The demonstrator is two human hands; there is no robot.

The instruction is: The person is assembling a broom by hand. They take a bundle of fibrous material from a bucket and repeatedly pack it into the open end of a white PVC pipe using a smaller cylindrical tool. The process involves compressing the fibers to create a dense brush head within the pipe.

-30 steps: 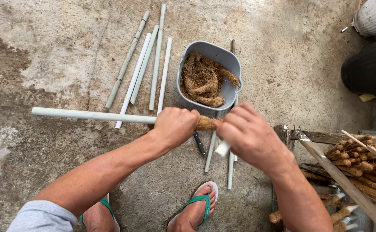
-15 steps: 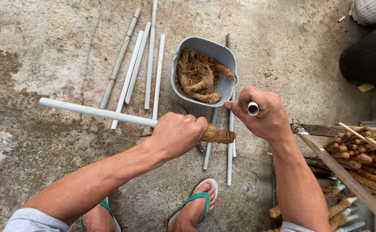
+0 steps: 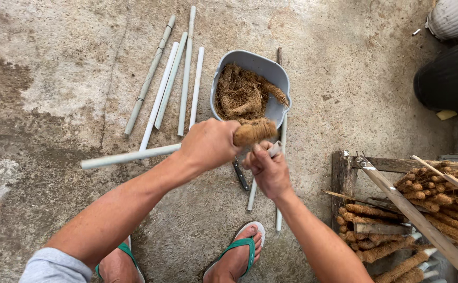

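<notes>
Left hand: the left hand (image 3: 208,144) is closed tight round a long pale pipe (image 3: 129,156), gripping it just behind the fibre-wrapped end.
Pipe: it runs level from the left of the view to the hand, held above the concrete floor (image 3: 72,68).
Wrapped end: a brown coir wrap (image 3: 254,131) sticks out past the knuckles, over the near rim of the tub.
Right hand: the right hand (image 3: 269,170) sits just below the wrapped end, fingers curled shut on a small pale piece (image 3: 275,149); what that piece is I cannot tell.
Loose pipes: a spread of bare pale pipes (image 3: 172,78) lies on the floor, up and left of the hands.
Tub: a grey plastic tub (image 3: 254,65) holds loose coir fibre (image 3: 239,94), just beyond the hands.
Feet: green flip-flops (image 3: 238,251) show at the bottom edge.
Rack: a wooden rack (image 3: 344,178) at the right carries finished fibre-wrapped sticks (image 3: 433,196).
</notes>
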